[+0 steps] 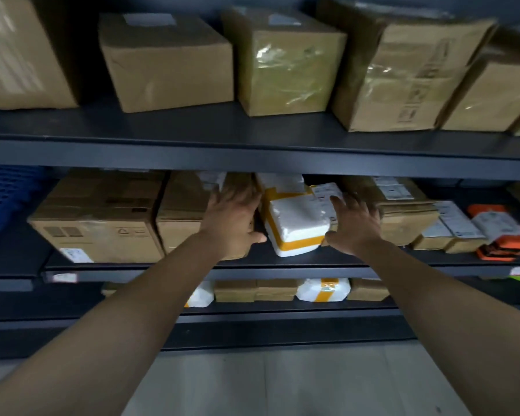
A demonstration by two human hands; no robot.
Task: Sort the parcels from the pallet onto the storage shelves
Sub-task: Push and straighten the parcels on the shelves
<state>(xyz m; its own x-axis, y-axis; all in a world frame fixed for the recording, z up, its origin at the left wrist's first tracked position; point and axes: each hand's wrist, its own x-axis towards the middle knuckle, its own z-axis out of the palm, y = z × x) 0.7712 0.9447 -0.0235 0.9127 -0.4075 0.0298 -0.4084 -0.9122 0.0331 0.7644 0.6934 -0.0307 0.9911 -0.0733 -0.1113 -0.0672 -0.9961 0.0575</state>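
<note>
- The middle shelf (345, 260) is dark metal and carries a row of parcels. The white foam parcel (297, 223), banded with yellow tape, sits at its centre near the front edge, turned slightly askew.
- The left hand (231, 220) reaches in at the left side of the parcel. Its fingers are straight, spread wide and hold nothing. The thumb tip lies just beside the parcel's near left corner; whether it touches cannot be told.
- The right hand (354, 226) is at the right side of the parcel. Its fingers are likewise straight and spread, gripping nothing, and the thumb lies against the parcel's near right edge.
- The brown box (180, 217) stands directly left of the foam parcel, partly behind the left hand. The larger brown box (99, 223) stands further left.
- The second white parcel (282, 187), also taped yellow, lies behind the foam parcel, far in on the shelf.
- The flat brown boxes (409, 214) lie right of the right hand, and the orange packets (505, 235) are at the right end.
- The upper shelf (192, 127) carries a row of five brown boxes.
- The lower shelf (282, 310) carries small brown boxes and the taped white packet (323, 289).
- The blue grid (3, 196) is at the left edge and is blurred.
</note>
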